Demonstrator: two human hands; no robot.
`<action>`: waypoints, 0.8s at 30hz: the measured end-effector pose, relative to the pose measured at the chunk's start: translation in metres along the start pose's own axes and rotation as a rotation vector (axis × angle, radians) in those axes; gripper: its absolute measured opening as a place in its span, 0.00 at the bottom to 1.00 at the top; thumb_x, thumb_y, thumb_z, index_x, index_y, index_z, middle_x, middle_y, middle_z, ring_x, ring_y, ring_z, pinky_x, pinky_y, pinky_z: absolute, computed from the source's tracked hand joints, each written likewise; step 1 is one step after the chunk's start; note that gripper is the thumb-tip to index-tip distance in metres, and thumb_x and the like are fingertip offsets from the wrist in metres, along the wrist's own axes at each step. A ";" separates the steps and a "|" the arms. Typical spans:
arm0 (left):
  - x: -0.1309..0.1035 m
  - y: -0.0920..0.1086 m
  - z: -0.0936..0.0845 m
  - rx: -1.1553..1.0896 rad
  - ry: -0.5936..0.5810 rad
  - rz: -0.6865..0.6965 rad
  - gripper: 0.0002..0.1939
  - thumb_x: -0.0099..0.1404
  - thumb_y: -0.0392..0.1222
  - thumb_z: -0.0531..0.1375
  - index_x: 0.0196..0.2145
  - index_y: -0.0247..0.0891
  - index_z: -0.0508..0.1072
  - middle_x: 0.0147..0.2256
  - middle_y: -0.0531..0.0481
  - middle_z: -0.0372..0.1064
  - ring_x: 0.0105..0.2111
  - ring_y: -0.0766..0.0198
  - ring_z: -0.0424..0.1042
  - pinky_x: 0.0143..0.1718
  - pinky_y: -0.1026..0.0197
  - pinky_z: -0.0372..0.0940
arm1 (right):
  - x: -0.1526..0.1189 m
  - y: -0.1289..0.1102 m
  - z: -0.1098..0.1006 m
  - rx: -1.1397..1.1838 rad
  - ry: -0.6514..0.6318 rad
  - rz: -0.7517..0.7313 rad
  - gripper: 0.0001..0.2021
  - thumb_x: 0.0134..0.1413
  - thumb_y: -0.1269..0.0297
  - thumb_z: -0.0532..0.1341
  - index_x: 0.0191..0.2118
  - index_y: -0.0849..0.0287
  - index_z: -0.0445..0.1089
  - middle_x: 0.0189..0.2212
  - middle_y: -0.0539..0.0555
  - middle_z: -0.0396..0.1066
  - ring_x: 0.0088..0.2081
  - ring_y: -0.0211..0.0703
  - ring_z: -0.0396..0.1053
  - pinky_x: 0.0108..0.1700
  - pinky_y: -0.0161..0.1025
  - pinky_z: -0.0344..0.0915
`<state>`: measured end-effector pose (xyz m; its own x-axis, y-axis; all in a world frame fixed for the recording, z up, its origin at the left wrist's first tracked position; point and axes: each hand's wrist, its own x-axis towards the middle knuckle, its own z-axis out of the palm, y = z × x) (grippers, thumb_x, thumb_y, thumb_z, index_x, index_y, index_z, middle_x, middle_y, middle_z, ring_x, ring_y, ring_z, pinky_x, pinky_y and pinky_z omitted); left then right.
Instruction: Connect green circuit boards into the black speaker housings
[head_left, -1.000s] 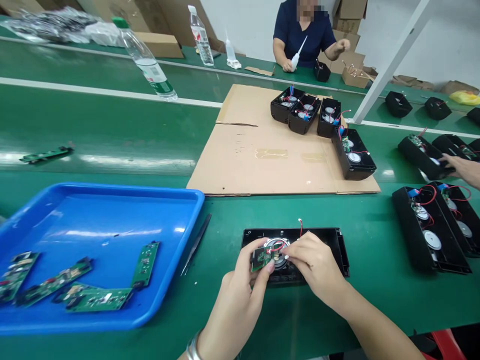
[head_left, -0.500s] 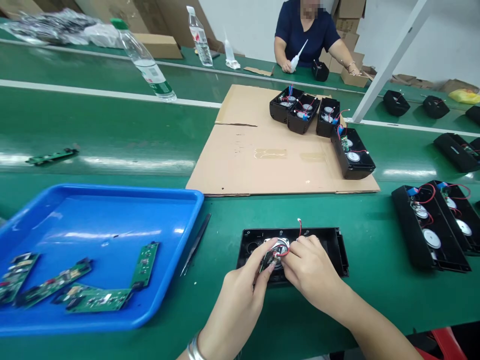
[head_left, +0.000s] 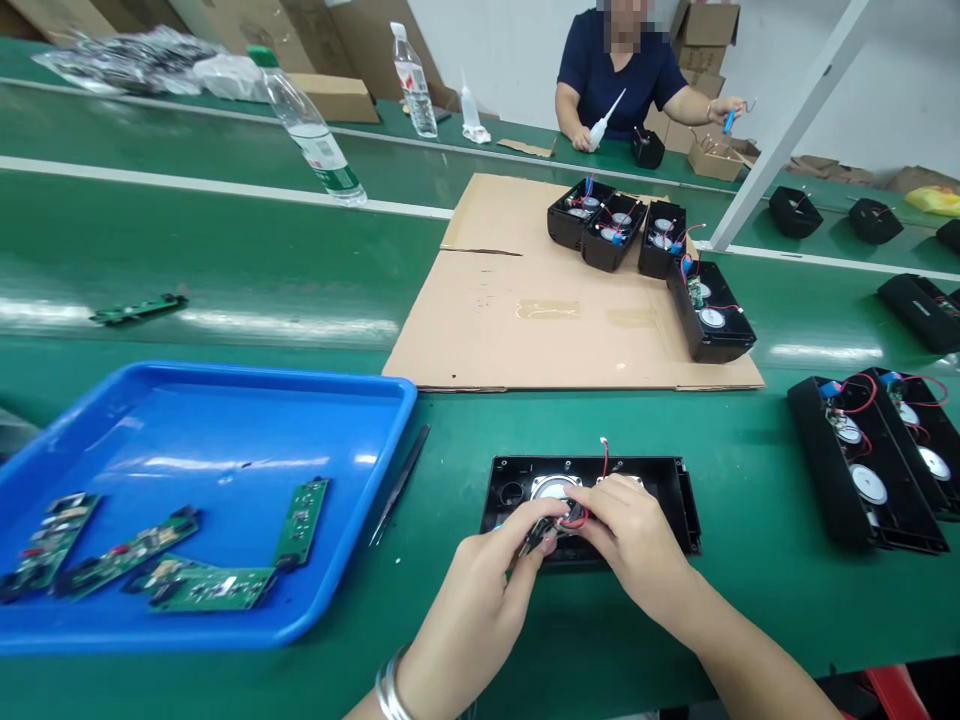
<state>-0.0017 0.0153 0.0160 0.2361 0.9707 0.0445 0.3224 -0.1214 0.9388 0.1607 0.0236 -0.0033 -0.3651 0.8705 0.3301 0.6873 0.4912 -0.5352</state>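
In front of me a black speaker housing (head_left: pixel 675 505) lies open side up on the green bench, with a round speaker (head_left: pixel 551 487) visible inside. Over it, my left hand (head_left: pixel 480 575) pinches a small circuit board (head_left: pixel 534 537) between thumb and fingers. My right hand (head_left: pixel 641 535) is closed at the board's end, fingertips on the red and black wires (head_left: pixel 577 518); the exact grip point is hidden by the fingers. Another thin red wire (head_left: pixel 605 455) with a white plug stands up behind my right hand.
A blue tray (head_left: pixel 262 385) with several green circuit boards (head_left: pixel 301 520) sits left, tweezers (head_left: pixel 401 485) beside it. Cardboard (head_left: pixel 480 340) behind carries several wired housings (head_left: pixel 712 315); more housings (head_left: pixel 832 470) stand right. Across the bench, a co-worker (head_left: pixel 615 75) holds a white squeeze bottle and a small blue part.
Both my hands have shifted slightly down with the board, uncovering more of the speaker. The co-worker's arm has risen from a box with a blue part. The camera view has shifted slightly.
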 end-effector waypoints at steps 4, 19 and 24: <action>-0.003 -0.003 -0.001 -0.011 -0.035 -0.018 0.11 0.61 0.38 0.53 0.39 0.45 0.73 0.24 0.54 0.74 0.18 0.62 0.71 0.21 0.66 0.64 | 0.002 0.000 -0.003 0.065 -0.030 -0.007 0.10 0.61 0.67 0.52 0.39 0.62 0.69 0.28 0.53 0.71 0.29 0.40 0.64 0.31 0.38 0.62; 0.000 0.005 -0.002 0.089 0.040 -0.207 0.13 0.61 0.44 0.52 0.43 0.43 0.66 0.28 0.53 0.76 0.24 0.61 0.76 0.24 0.64 0.70 | 0.003 0.002 -0.011 0.001 -0.069 0.362 0.15 0.61 0.63 0.47 0.42 0.59 0.70 0.41 0.58 0.70 0.39 0.47 0.70 0.39 0.44 0.68; -0.003 -0.002 0.000 0.093 0.111 -0.207 0.14 0.60 0.46 0.54 0.44 0.43 0.66 0.32 0.51 0.77 0.32 0.58 0.77 0.27 0.65 0.71 | 0.003 0.003 -0.009 0.314 -0.080 0.472 0.10 0.57 0.66 0.51 0.40 0.59 0.67 0.33 0.55 0.70 0.33 0.41 0.69 0.36 0.40 0.68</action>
<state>-0.0028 0.0125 0.0138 0.0556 0.9931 -0.1029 0.4374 0.0684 0.8967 0.1672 0.0277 0.0027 -0.1187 0.9915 -0.0542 0.5726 0.0237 -0.8195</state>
